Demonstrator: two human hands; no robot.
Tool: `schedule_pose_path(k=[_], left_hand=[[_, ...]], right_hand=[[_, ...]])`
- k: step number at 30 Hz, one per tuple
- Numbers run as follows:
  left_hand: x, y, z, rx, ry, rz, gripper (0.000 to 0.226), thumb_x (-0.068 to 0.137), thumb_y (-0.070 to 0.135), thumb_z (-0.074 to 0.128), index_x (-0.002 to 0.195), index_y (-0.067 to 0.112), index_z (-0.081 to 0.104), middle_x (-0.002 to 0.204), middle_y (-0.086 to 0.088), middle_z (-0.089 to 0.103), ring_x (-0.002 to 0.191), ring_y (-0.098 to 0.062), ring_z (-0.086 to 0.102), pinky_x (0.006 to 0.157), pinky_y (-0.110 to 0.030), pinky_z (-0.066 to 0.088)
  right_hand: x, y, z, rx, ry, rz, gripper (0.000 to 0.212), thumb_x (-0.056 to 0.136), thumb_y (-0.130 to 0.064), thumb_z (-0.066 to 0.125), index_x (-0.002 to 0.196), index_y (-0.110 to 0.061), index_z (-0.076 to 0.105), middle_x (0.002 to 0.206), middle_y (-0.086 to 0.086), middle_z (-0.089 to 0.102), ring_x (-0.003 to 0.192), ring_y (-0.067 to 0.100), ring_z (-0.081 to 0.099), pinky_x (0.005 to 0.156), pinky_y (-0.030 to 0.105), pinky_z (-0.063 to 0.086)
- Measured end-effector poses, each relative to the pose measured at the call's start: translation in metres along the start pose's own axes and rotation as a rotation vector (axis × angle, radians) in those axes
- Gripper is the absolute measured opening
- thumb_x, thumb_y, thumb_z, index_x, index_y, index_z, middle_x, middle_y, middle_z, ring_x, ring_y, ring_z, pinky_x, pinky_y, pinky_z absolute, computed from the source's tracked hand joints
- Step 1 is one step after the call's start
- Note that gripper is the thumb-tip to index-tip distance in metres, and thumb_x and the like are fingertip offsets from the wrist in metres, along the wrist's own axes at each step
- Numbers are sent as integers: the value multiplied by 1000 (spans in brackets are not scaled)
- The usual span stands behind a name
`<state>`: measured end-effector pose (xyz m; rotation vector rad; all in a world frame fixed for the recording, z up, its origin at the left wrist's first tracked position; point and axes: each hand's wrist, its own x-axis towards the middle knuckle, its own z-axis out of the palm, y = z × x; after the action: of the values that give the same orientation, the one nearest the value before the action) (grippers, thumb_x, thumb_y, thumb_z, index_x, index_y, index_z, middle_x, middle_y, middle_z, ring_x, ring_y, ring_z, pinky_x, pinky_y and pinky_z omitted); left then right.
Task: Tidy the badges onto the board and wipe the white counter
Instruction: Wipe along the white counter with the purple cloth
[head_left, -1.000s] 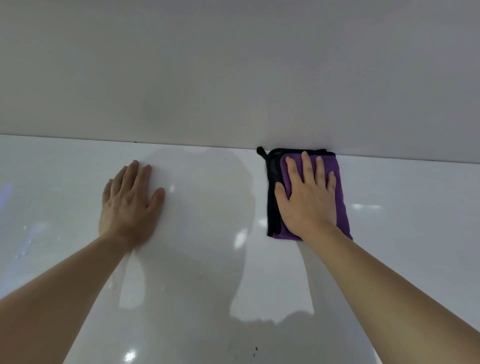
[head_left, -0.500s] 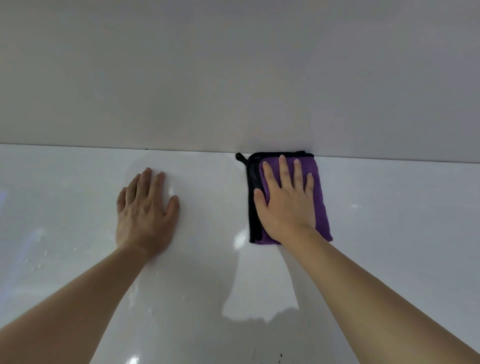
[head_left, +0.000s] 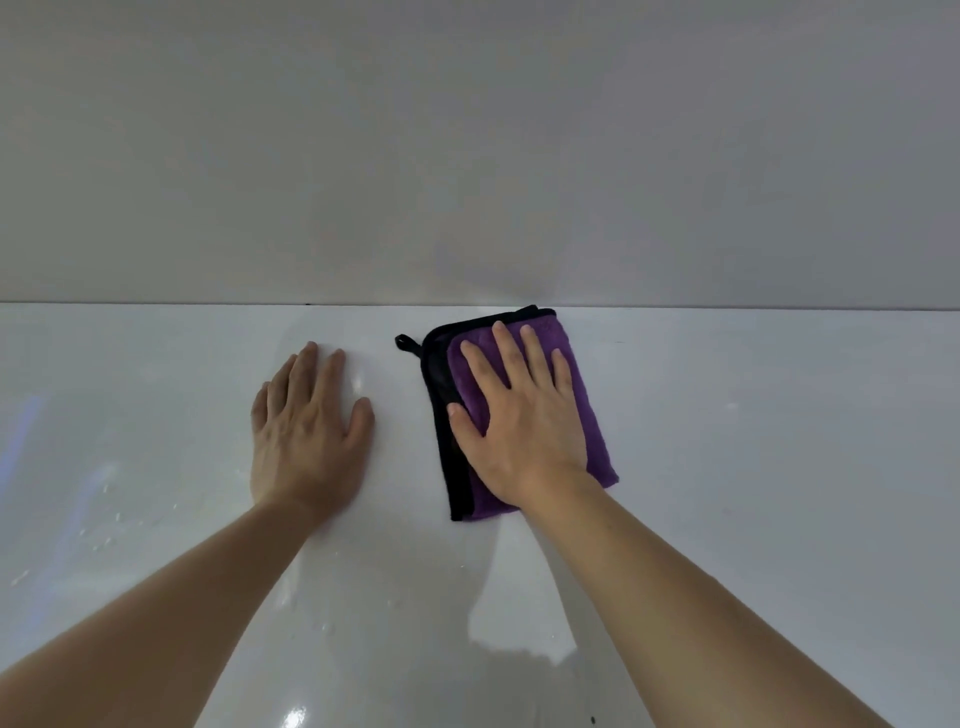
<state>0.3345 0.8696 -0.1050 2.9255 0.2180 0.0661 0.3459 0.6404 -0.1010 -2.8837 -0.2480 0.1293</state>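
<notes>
A folded purple cloth (head_left: 592, 431) with a black edge and a small black loop lies on the glossy white counter (head_left: 779, 467), its far corner close to the back wall. My right hand (head_left: 519, 426) presses flat on the cloth with straight, spread fingers. My left hand (head_left: 306, 431) rests flat on the bare counter to the left of the cloth, a short gap between them. No badges or board show in this view.
A plain grey-white wall (head_left: 467, 156) rises along the counter's back edge. Small water droplets (head_left: 104, 525) speckle the counter at the left. Reflections and my shadow lie across the surface near me.
My right hand has slid the cloth leftward along the back edge and turned it slightly. The gap between my two hands has narrowed. The view has also shifted.
</notes>
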Motion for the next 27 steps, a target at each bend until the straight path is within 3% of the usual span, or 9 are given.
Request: schedule_pose_path(k=[10, 16, 24, 27], left_hand=[[0, 0, -2, -2, -13, 5, 68, 95, 53, 25, 157, 26, 28, 168, -3, 19, 153, -22, 13, 125, -41, 8], [0, 0, -3, -1, -19, 1, 69, 94, 53, 24, 157, 26, 27, 168, -2, 18, 153, -22, 12, 126, -42, 7], [1, -1, -3, 19, -41, 6, 66, 99, 49, 33, 159, 21, 24, 169, -5, 14, 154, -24, 9, 125, -45, 6], [1, 0, -3, 10, -48, 15, 67, 99, 49, 31, 159, 21, 23, 169, -6, 13, 154, -24, 9, 125, -45, 5]], right_hand=[[-4, 93, -25, -89, 74, 145, 75, 97, -69, 15, 164, -37, 14, 173, 1, 7, 159, 26, 4, 128, 50, 7], [-17, 130, -36, -112, 86, 289, 72, 101, -66, 22, 164, -34, 12, 174, 2, 5, 159, 26, 2, 128, 50, 7], [-13, 101, -27, -147, 59, 454, 71, 102, -59, 18, 165, -30, 3, 173, 7, -4, 159, 31, -5, 128, 53, 2], [-9, 76, -21, -136, 57, 439, 71, 100, -60, 13, 165, -32, 1, 173, 7, -6, 159, 32, -6, 128, 54, 1]])
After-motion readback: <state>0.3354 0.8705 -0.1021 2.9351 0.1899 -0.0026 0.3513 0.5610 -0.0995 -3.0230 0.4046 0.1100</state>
